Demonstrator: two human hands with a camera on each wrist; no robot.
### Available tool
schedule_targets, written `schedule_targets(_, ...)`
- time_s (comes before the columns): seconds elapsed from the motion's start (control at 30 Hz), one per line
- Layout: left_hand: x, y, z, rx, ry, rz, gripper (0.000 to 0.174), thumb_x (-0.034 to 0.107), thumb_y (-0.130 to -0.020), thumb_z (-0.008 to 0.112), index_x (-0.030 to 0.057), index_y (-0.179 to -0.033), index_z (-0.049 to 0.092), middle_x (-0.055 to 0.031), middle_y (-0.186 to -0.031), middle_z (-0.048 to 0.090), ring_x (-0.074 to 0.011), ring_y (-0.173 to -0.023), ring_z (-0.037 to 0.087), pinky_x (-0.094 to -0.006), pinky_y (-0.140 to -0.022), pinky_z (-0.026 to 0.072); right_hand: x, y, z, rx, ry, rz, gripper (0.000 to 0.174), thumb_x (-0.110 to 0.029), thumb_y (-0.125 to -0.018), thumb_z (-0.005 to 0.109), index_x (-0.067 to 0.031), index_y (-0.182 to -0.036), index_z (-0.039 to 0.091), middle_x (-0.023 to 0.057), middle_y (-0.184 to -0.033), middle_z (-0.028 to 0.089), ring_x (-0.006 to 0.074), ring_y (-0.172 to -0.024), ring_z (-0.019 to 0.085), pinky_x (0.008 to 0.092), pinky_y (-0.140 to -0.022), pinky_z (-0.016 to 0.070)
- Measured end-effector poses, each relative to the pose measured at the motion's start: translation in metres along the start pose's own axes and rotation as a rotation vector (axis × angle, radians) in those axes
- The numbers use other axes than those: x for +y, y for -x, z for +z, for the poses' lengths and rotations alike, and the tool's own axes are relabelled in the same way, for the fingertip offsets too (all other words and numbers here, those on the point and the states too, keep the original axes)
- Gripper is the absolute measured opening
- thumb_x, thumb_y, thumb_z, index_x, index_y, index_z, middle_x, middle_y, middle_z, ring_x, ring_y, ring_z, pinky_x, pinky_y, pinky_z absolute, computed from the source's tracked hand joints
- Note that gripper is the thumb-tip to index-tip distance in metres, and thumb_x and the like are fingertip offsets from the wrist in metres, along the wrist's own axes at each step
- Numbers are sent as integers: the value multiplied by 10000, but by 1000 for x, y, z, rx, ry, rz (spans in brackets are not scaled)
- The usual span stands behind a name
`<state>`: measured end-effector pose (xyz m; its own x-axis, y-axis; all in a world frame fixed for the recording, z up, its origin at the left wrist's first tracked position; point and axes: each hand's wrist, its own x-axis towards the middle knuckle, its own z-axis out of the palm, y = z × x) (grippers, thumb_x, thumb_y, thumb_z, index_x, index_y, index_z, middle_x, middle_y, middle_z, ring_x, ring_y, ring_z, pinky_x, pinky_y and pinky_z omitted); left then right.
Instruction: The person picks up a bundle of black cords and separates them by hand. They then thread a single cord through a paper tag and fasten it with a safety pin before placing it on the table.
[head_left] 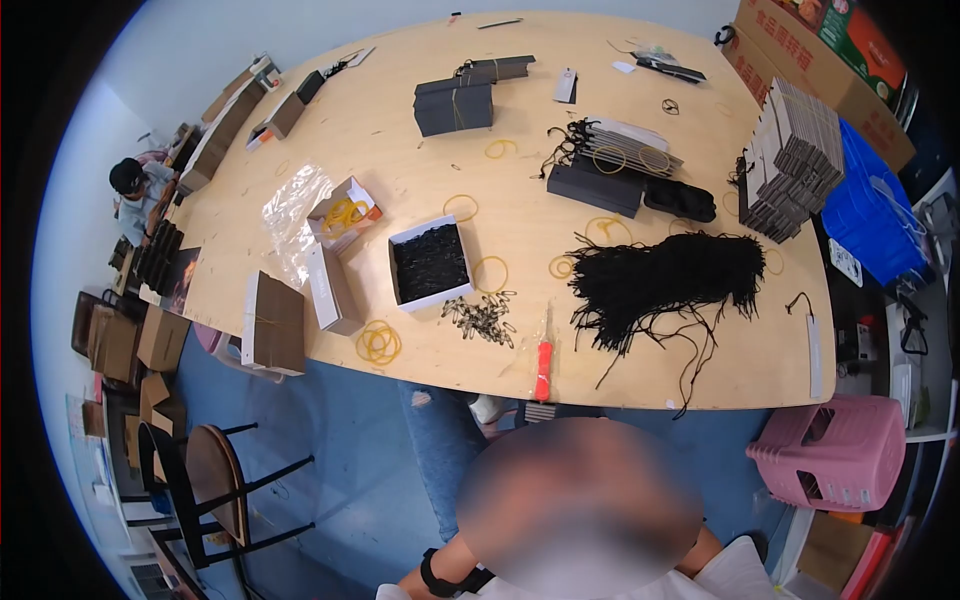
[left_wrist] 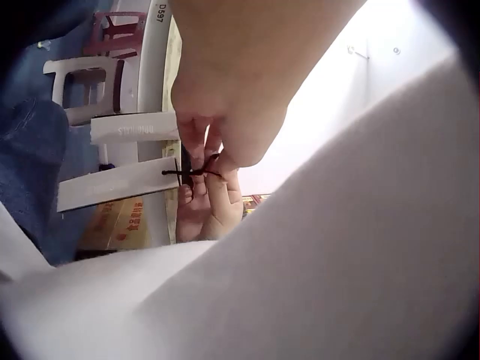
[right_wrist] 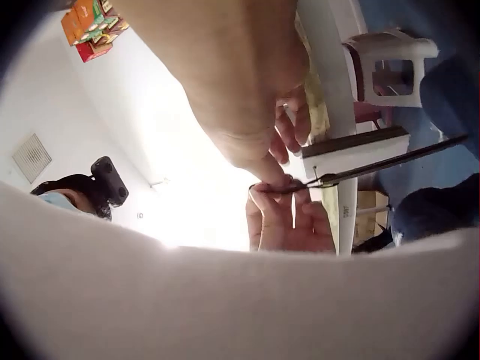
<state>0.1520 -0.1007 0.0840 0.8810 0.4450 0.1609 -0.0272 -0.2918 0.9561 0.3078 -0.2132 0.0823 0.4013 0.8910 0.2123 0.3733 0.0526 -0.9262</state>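
My left hand (left_wrist: 232,112) and right hand (right_wrist: 247,127) meet close together in front of me, fingertips pinching a thin black cord (left_wrist: 198,172). The cord passes through the end of a long pale tag (left_wrist: 120,184), which hangs out from the fingers and appears edge-on as a dark strip (right_wrist: 405,159) in the right wrist view. In the head view a blur covers both hands, just off the table's near edge. Nearest them on the table lie a red-handled tool (head_left: 543,372) and a spread heap of black cords (head_left: 665,285).
Small pins (head_left: 480,318) lie beside a white box (head_left: 420,300) of black pieces. Rubber bands (head_left: 378,343), bundled tags (head_left: 795,165) and dark stacks (head_left: 455,108) are spread over the table (head_left: 380,110). A pink stool (head_left: 835,450) stands right, a chair (head_left: 215,480) left. Another person (head_left: 140,195) sits far left.
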Motion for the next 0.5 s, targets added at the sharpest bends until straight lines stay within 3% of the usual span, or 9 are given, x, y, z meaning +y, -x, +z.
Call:
schedule_targets(0.1,8,-9,-6,-84,2,107,179,-80,-726,718,27,-868,703,-83,-855,653,-183,-734,641,-270,-641,520,3,3,-6,-99,-66,39,361,-66,-765,743,-40,-1095,602,85,-975,603,192,-863,626,278,-738,507)
schedule_targets(0.17,17,-14,-6,-118,23,184,188,-85,-714,720,29,-864,710,-74,-817,653,-183,-728,641,-272,-635,518,15,14,1,-379,-557,246,390,-193,-866,685,-6,-1176,539,80,-1024,603,181,-942,615,306,-842,482)
schedule_targets(0.2,24,-16,-6,-114,28,153,197,-97,-717,711,31,-866,711,-74,-800,650,-186,-714,638,-278,-631,515,13,20,6,-407,-822,348,428,-284,-947,586,30,-1220,486,86,-1050,587,166,-986,591,313,-894,445)
schedule_targets(0.23,26,-18,-6,-110,32,122,206,-108,-719,702,33,-869,713,-74,-783,647,-188,-701,635,-284,-628,512,14,22,9,-404,-823,348,428,-284,-947,586,30,-1220,486,86,-1050,587,166,-986,591,313,-894,445)
schedule_targets(0.3,24,-15,-11,-81,29,91,239,-110,-730,683,45,-910,708,-74,-794,638,-196,-697,622,-283,-611,498,19,25,13,-552,-1274,376,437,-261,-966,555,31,-1273,446,97,-1054,572,163,-997,575,283,-898,426)
schedule_targets(0.37,25,-16,-19,-51,22,62,273,-113,-742,664,57,-952,704,-73,-805,628,-203,-694,609,-281,-594,483,26,27,11,-589,-1239,305,412,-199,-967,536,19,-1299,429,98,-1051,562,158,-952,569,262,-881,414)
schedule_targets(0.5,29,-26,-29,90,-180,50,162,-57,-795,657,23,-935,665,-95,-815,639,-208,-664,585,-278,-594,468,13,22,-4,-512,-975,450,455,-97,-890,618,-15,-1303,444,94,-1048,547,139,-908,551,270,-833,436)
